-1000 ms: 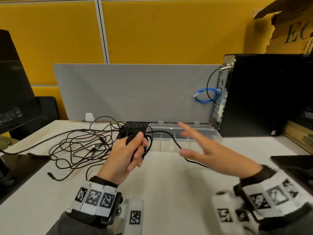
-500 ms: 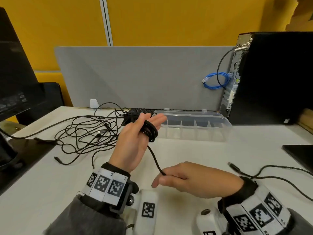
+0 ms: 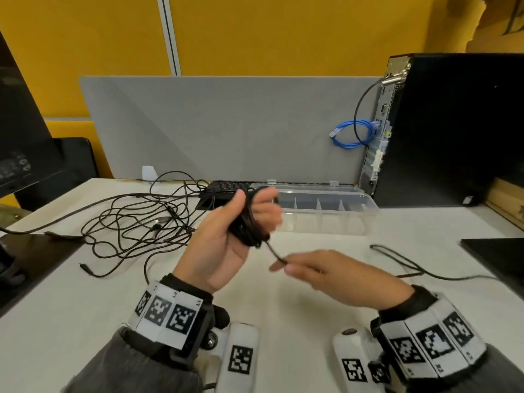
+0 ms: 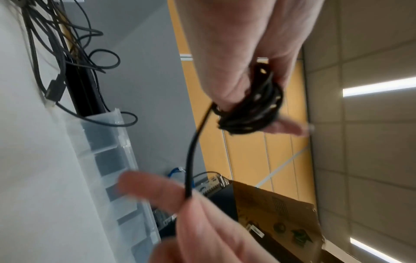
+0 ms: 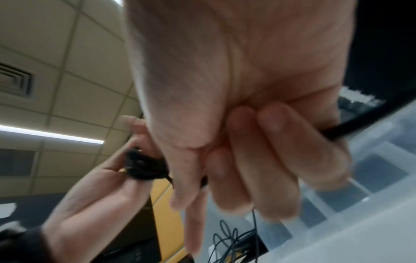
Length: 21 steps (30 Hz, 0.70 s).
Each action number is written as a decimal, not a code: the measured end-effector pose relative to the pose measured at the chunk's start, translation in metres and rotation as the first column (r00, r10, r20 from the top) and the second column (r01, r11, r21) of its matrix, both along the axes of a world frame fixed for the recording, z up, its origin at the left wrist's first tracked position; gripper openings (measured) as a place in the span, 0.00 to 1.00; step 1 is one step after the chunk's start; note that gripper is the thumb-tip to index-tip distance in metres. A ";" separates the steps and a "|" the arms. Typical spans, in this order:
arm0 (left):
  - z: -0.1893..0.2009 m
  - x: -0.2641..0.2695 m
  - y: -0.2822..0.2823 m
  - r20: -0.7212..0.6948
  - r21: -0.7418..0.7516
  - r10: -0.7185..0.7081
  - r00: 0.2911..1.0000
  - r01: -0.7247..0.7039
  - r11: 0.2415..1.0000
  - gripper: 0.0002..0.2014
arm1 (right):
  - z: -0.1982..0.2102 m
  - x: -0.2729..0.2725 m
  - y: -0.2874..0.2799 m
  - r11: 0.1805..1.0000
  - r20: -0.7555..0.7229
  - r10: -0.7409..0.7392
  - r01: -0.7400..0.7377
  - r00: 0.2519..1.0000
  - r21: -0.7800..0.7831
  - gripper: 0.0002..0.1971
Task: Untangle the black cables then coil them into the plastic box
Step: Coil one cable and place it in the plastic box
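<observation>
coil point(image 3: 249, 222): black cable wound in tight loops round L-hand fingers, held up above the table, just in front of the plastic box point(image 3: 320, 214)
free strand point(image 3: 273, 252): runs short, down-right from coil to R hand; tail trails off right across the table point(image 3: 326, 296)
left hand point(image 3: 224, 236): fingers curled, gripping the coil; nearer the box
right hand point(image 3: 326, 272): lower, pinching the strand btwn thumb & fingers
look: thin, matte, limp; loops bunched
tangle point(image 3: 136, 222): more black cables w/ loose plugs, left of box, not yet sorted
</observation>
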State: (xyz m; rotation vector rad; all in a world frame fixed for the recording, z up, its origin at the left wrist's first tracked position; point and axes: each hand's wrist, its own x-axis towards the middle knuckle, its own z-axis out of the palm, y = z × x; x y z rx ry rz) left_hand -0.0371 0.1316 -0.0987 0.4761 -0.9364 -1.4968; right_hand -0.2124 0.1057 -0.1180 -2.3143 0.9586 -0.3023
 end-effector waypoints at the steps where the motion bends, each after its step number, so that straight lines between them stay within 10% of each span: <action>1: -0.001 0.003 -0.004 0.033 -0.043 0.087 0.996 -0.085 0.995 0.21 | -0.001 0.002 0.004 0.997 -0.051 0.065 -0.063 0.997 0.042 0.14; 5: -0.009 0.014 -0.011 0.532 -0.155 0.245 0.810 -0.191 0.969 0.18 | 0.006 0.009 0.017 0.993 0.040 0.075 -0.071 0.996 -0.099 0.11; 10: -0.014 0.009 0.001 0.824 -0.104 -0.041 0.566 0.221 0.970 0.08 | 0.024 0.000 0.014 0.915 0.390 -0.087 0.229 0.917 -0.333 0.08; 21: 0.032 0.001 -0.012 0.225 -0.137 0.043 0.974 -0.012 0.991 0.15 | 0.079 -0.013 -0.038 0.904 0.429 -0.044 0.219 0.902 -0.368 0.12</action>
